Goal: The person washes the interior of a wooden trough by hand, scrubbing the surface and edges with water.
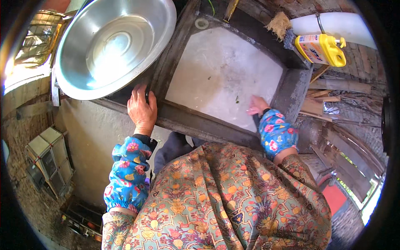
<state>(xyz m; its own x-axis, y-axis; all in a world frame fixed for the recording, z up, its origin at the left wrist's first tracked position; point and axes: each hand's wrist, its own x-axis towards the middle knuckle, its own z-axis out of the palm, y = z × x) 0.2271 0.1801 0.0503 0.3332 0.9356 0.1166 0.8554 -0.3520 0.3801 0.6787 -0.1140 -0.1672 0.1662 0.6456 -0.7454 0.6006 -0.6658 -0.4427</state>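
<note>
1. Hands: two, bare, well apart. Left hand (142,106) lies on the near edge of the sink, fingers slightly spread, nothing in its grip.
2. Right hand (259,105) is inside the sink, low over its right part; blurred. Cannot tell whether it grips anything or touches the bottom.
3. Sink (187,114): one, dark-rimmed, straight-sided, directly ahead of the person. Pale, cloudy-looking bottom; two small dark specks noted, the clearer one (237,100) just left of the right hand.
4. Ring-shaped fitting (201,23): one, at the sink's far left corner.
5. Metal basin (75,54): one, wide, round, left of the sink, tilted in view, strong glare inside. Its lower rim sits near the left fingertips.
6. Far right corner of the sink: one yellow pump bottle (316,48), one tan fibre bundle (279,24), one grey scourer (290,39) between them.
7. Sleeve covers: two, blue, floral, one per forearm; left cover (129,173), right cover (277,131).
</note>
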